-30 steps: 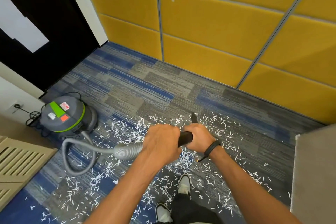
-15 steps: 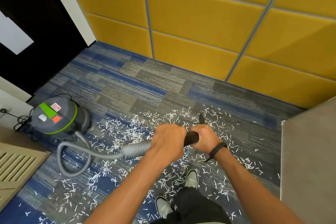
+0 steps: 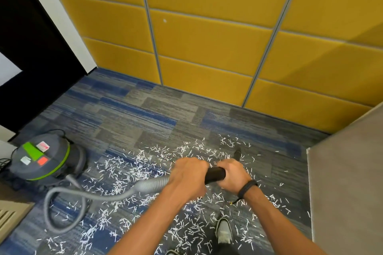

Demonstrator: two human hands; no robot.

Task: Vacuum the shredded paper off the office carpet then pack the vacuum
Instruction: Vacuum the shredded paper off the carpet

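While yellow padded wall panels (image 3: pixel 207 47) fill the far side of the room, a blue-and-grey striped carpet (image 3: pixel 134 114) stretches toward the near edge, strewn with short white strips of shredded paper (image 3: pixel 145 172) from the middle of the floor to the person's feet. A grey partition (image 3: pixel 348 182) stands at the right edge, and a dark doorway (image 3: pixel 31 58) with a white frame occupies the far left. On the carpet at the left sits a grey canister vacuum (image 3: pixel 43 159) with a green band and stickers on its lid, upright, well apart from the person. Its grey ribbed hose (image 3: pixel 99 194) leaves the canister, loops once on the carpet near the left, then rises rightward to the hands. The left hand (image 3: pixel 188 178) grips the hose end where it meets the black wand (image 3: pixel 215 174), fingers curled fully round it. The right hand (image 3: pixel 234 176), wearing a black wristband (image 3: pixel 246 188), grips the wand just beside the left, fingers likewise wrapped tight. The wand's black nozzle tip (image 3: pixel 237 154) shows just beyond the right hand, down among the paper strips. One grey shoe (image 3: pixel 223 232) stands on the littered carpet at the near edge. A beige slatted panel (image 3: pixel 8 213) lies at the near left corner.
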